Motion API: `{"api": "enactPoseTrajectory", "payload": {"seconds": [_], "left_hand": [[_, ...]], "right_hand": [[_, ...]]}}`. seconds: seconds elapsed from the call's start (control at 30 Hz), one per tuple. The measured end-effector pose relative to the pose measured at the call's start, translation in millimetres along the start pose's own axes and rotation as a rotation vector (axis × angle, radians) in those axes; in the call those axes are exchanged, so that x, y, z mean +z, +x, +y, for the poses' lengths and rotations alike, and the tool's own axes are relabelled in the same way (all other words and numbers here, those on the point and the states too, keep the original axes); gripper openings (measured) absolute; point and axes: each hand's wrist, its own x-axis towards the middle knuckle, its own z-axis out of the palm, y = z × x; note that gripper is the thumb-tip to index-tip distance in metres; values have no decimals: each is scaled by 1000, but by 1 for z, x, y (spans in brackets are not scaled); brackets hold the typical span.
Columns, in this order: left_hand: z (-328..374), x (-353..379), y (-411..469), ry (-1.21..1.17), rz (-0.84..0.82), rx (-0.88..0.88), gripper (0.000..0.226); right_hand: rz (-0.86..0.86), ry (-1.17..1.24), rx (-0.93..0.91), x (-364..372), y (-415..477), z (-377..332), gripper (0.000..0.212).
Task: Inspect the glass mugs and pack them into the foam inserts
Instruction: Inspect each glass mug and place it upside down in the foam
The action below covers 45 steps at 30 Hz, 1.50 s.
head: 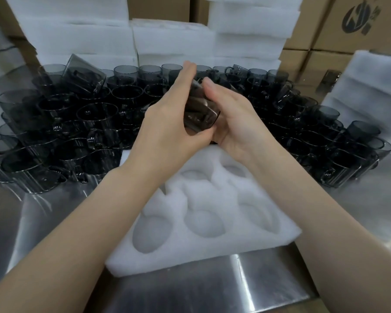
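Glass mug [199, 114]: smoky grey, tilted, held between both hands above the foam insert's far edge.
Left hand [167, 125]: fingers wrapped round the mug's left side.
Foam insert [235, 240]: white, round pockets, lying on the steel worktop [269, 285].
Right hand [235, 123]: cupping the mug's right side, thumb on top.

You'll find no words or numbers to read here. The only marking is a dark printed logo [359, 18] on the cardboard box [386, 39] at upper right, without legible letters.
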Motion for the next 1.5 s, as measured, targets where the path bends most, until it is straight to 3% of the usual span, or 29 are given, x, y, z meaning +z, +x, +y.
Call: {"api": "enactPoseTrajectory", "payload": {"seconds": [0.13, 0.27, 0.33, 0.43, 0.57, 0.73, 0.9, 1.07, 1.3, 1.5], "left_hand": [[-1, 1, -2, 55, -70, 124, 86], [-2, -1, -2, -9, -93, 143, 79], [-3, -5, 0, -37, -100, 117, 77], [-4, -12, 2, -157, -71, -11, 78], [-8, -27, 5, -323, -204, -184, 88], [-14, -48, 9, -205, -379, -216, 81], [-19, -67, 8, -39, -445, -161, 69], [-26, -92, 5, -150, -334, -198, 81], [-29, -85, 0, -205, -180, -272, 29], [-27, -80, -1, -166, -106, -238, 28]], "right_hand": [[46, 135, 45, -2, 1, -1, 17], [10, 102, 53, -2, 2, -1, 28], [-6, 33, 18, -4, 1, -2, 38], [-39, -72, -44, -7, -2, -5, 38], [-139, -140, -48, -10, -6, -10, 44], [-350, -469, 111, -15, -14, -33, 40], [-406, -680, 206, 5, -18, -48, 27], [-417, -979, 196, 39, -21, -47, 48], [-383, -1073, 77, 62, -17, -30, 51], [-385, -1036, 20, 59, -18, -23, 54]]}}
